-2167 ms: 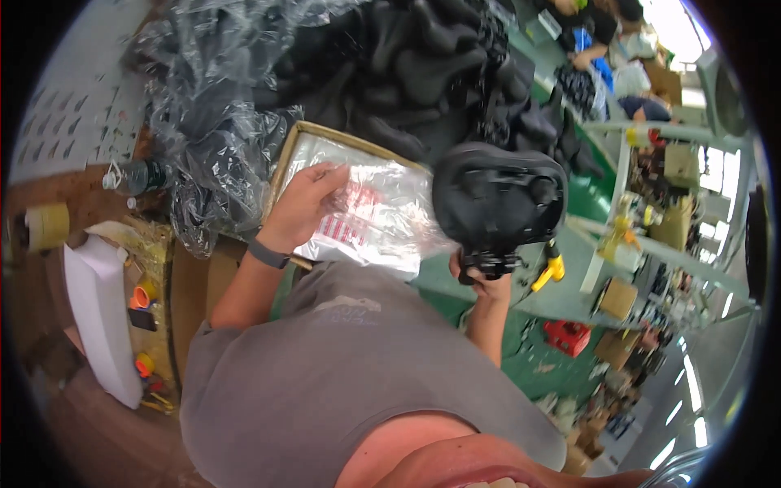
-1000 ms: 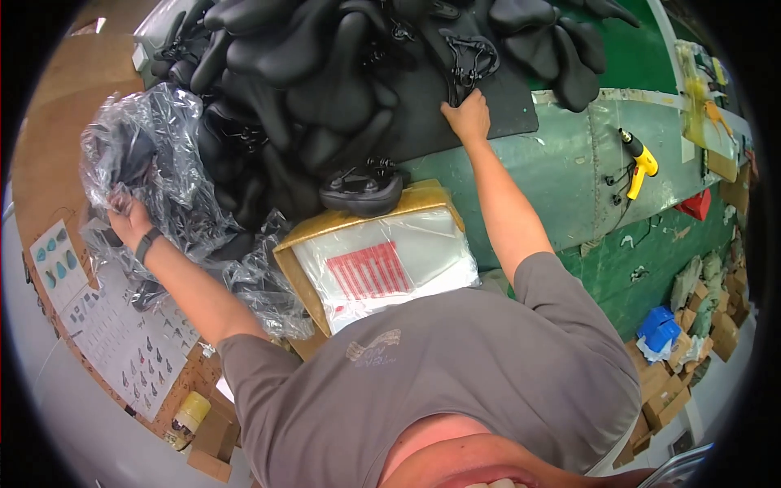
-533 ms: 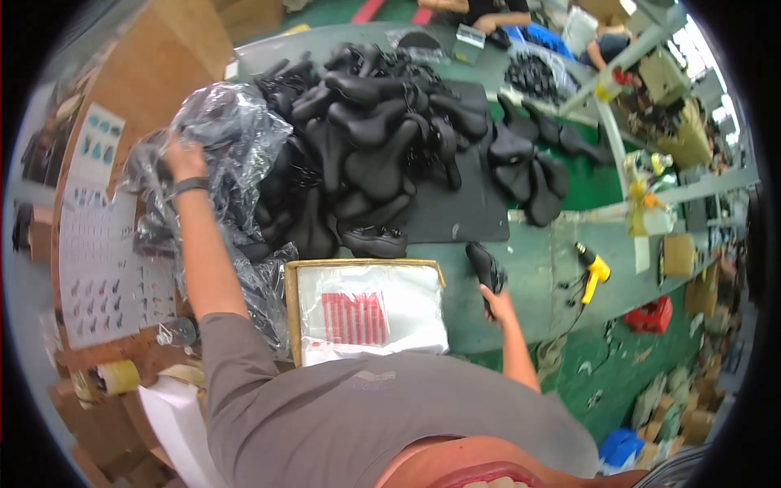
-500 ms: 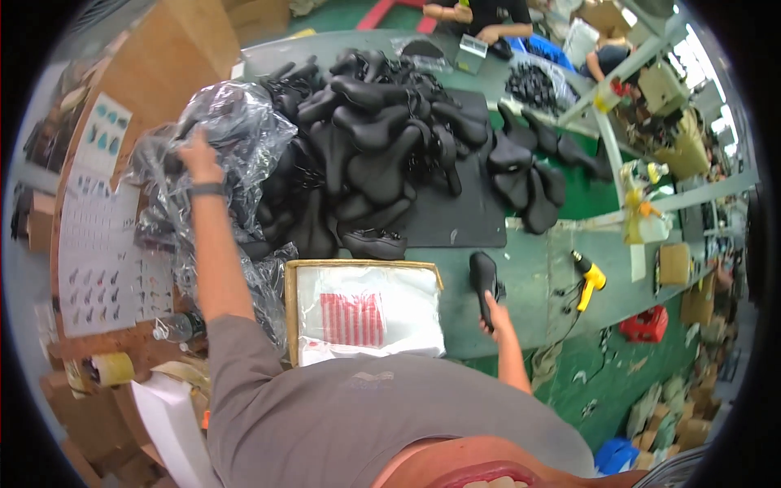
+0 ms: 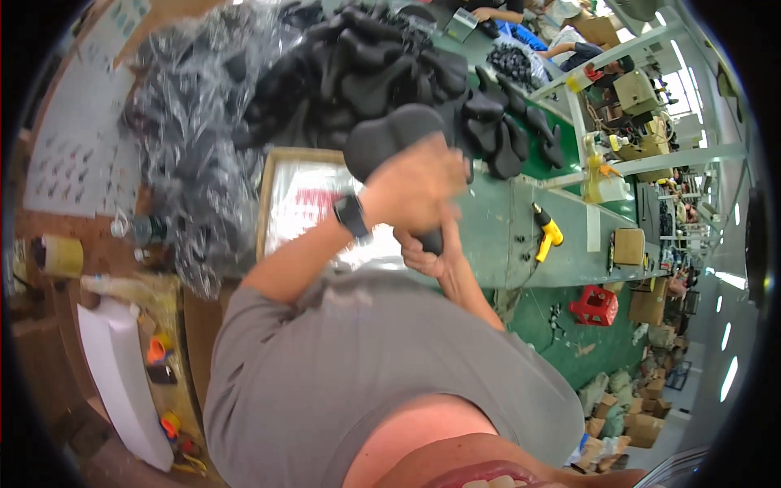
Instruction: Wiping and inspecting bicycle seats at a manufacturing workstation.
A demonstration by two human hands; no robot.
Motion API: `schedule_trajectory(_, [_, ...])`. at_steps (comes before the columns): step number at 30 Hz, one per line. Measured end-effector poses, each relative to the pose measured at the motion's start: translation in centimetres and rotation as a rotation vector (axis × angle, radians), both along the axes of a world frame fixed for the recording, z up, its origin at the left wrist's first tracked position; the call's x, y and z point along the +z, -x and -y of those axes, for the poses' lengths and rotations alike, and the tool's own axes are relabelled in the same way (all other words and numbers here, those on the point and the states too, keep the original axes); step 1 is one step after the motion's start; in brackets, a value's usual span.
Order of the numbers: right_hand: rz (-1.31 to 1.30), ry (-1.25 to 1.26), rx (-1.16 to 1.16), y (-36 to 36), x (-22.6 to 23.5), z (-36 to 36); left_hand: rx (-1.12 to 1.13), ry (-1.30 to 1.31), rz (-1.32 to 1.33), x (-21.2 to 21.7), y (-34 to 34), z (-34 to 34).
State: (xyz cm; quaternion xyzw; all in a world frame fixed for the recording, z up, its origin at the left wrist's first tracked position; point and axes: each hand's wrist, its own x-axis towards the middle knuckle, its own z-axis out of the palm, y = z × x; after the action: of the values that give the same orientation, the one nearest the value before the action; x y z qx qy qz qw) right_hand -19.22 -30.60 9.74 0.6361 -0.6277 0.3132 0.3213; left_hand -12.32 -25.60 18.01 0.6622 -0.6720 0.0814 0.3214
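Observation:
A black bicycle saddle [image 5: 382,140] is held over the cardboard box, its wide end away from me and its narrow nose toward my body. Around the nose, the fingers of my right hand [image 5: 427,254] are closed. My left hand [image 5: 415,185], with a dark watch at its wrist, lies across the saddle's middle; its fingers are smeared by motion, so their grip is unclear. Under my left forearm stands the open cardboard box [image 5: 267,199], with white wrapping and a red-striped patch inside. Beyond it rises a heap of black saddles [image 5: 366,69].
Crumpled clear plastic [image 5: 195,146] covers the left of the bench. More saddles [image 5: 496,134] lie at the right of the heap. A yellow heat gun [image 5: 549,231] rests on the green bench, and a red stool [image 5: 594,306] stands on the floor. Other people work at the far side.
My left hand has left the clear plastic and come across to the saddle. My right hand has brought the saddle left and in front of me. The view has shifted.

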Motion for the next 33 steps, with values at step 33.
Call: schedule_trajectory(33, [-2.248,3.252,-0.865,28.1,-4.6,2.9,0.647,-0.064,-0.344,-29.9,8.7,-0.4])
